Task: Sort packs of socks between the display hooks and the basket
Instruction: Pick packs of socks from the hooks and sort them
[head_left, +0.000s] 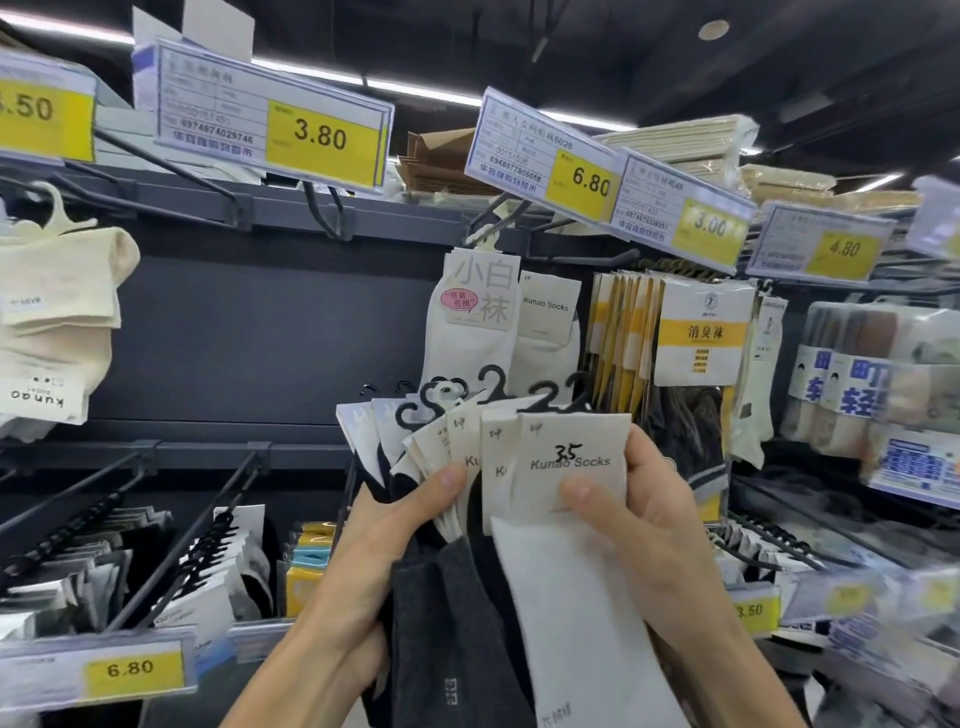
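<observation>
1. Holding a fan of sock packs (467, 457) at lower centre w/ both hands, nearest the camera.
2. Left hand (374, 556): fingers curled behind the bunch, thumb pressed on the card fronts, gripping the dark grey socks (441, 613) & cards.
3. Right hand (670, 525): thumb pinches the front pack (576, 597) by its card, marked "3.5" & "Kunao Socks"; fingers wrapped behind.
4. Front pack is a white sock, overlapping the dark ones to its left.
5. Behind, centre: white hung packs (478, 317) on a hook; yellow-banded packs (696, 332) just right.
6. Lower left: long hooks (197, 535) w/ more packs.
7. Farthest, upper frame: price tags (322, 137), 3.80 to 6.80.
</observation>
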